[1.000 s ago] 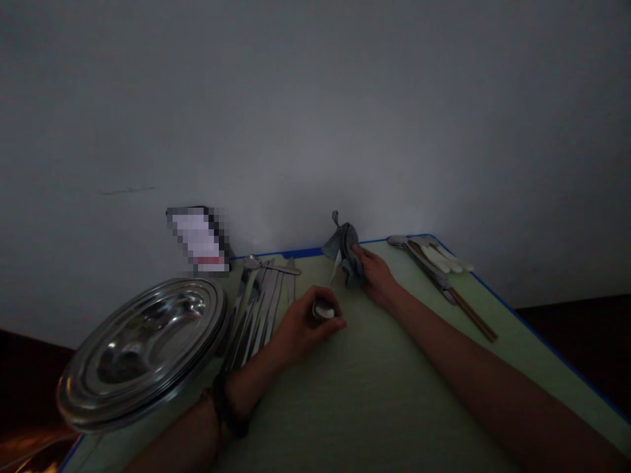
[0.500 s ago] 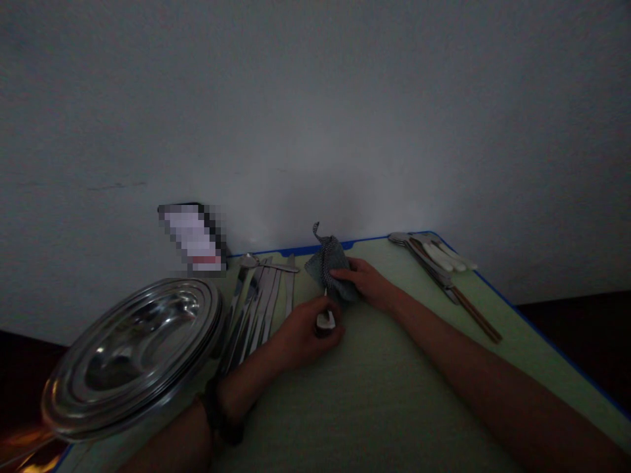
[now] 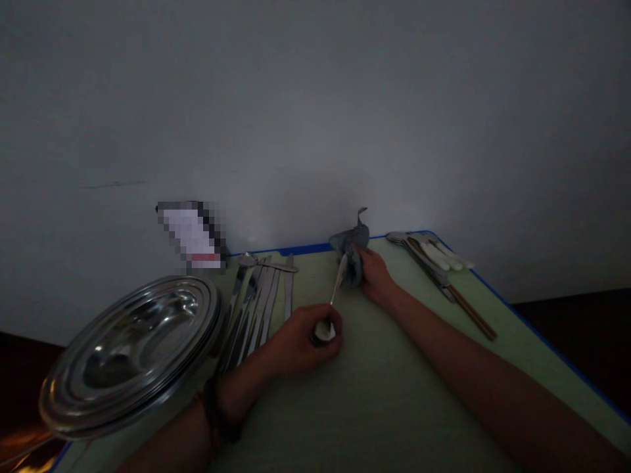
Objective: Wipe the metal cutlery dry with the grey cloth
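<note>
My left hand [image 3: 308,338] is closed around the bowl end of a metal spoon [image 3: 337,287], its shiny bowl showing between thumb and fingers. The spoon's handle points away from me, its far end against a grey-blue checked cloth [image 3: 351,240]. My right hand [image 3: 375,274] grips the bunched cloth beside that end; its fingertips are partly hidden by the cloth. Left of my hands lies a row of metal cutlery [image 3: 261,295], knives among it, with a spoon [image 3: 269,263] across the top.
Stacked metal plates [image 3: 217,322] stand at the left of the green table [image 3: 384,387]. A phone with a blurred screen [image 3: 190,233] leans on the wall [image 3: 315,118]. At the right lie spoons [image 3: 397,237], white-handled cutlery [image 3: 436,256] and wooden chopsticks [image 3: 473,312].
My right hand and the cloth have shifted right and slightly away along the spoon, baring more of its handle. My left hand has stayed nearly in place, still holding the bowl.
</note>
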Motion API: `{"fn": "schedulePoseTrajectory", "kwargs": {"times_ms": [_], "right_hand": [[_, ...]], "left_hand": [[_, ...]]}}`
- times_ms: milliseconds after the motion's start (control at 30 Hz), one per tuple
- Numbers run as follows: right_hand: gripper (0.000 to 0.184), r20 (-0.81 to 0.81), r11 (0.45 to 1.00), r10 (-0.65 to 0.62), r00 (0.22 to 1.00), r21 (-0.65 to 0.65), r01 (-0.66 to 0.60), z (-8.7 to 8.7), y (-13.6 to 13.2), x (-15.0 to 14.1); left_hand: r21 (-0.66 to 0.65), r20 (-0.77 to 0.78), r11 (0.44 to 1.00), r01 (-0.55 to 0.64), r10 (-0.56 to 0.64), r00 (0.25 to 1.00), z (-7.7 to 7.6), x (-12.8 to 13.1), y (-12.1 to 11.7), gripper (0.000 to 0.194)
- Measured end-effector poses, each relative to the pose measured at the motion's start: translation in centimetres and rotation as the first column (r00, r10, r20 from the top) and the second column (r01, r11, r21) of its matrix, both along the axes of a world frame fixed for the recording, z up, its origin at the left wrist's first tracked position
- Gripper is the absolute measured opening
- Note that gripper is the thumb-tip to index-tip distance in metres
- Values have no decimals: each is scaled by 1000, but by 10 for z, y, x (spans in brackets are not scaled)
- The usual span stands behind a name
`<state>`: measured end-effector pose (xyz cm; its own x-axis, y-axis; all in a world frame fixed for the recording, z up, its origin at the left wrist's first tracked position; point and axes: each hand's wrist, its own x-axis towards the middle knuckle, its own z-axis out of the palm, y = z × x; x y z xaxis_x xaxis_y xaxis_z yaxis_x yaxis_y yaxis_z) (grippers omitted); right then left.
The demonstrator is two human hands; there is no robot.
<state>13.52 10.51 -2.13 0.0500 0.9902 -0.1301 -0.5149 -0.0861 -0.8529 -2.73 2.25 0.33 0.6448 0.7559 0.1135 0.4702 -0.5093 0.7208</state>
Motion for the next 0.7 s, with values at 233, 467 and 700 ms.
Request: {"fn": "schedulePoseTrajectory", "kwargs": {"times_ms": [233, 467, 700], "right_hand": [[30, 432, 953, 166, 887, 162, -257, -3, 2, 10], [50, 315, 945, -51, 948, 322, -57, -2, 4, 18], [31, 591, 931, 5, 806, 292, -220, 15, -10, 16]], "left_hand": [[60, 138, 983, -174, 165, 977, -1, 1, -4, 4], [29, 58, 963, -268, 266, 962, -9, 2, 5, 14], [108, -96, 986, -126, 137, 986, -8, 0, 0, 19]]}}
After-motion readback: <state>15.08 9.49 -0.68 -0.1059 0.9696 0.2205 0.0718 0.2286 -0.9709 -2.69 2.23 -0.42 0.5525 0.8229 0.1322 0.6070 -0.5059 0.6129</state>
